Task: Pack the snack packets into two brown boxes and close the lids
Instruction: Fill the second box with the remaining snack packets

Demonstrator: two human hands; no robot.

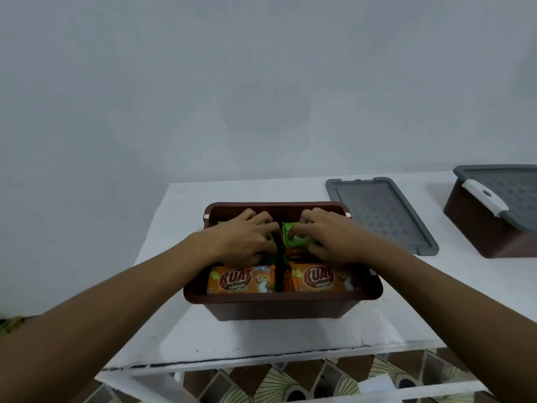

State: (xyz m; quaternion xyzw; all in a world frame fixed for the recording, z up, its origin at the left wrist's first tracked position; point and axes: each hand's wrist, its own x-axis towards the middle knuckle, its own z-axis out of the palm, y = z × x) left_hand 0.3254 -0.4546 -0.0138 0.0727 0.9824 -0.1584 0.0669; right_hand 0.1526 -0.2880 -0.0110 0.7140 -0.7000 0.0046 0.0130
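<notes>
Both bare forearms reach from the near edge into the open brown plastic box, which sits mid-table on the white table. Patterned floor tiles show below the table's near edge.

Box: rectangular, dark brown, rounded rim, no lid on. Contents:
- near half: two orange snack packets side by side, red "KUAT" lettering facing up, the left orange packet and the right orange packet.
- far half: two green packets, mostly covered by the hands.

Left hand: inside the box, fingers curled over the left green packet, gripping it.
Right hand: inside the box, fingers bent and pinching the right green packet. The two hands almost meet at the box's centre line.

Right of the box, just beside it: flat grey plastic lid, lying on the table. Further right of the box, well apart: second brown box, grey lid on, white latch at its end.
</notes>
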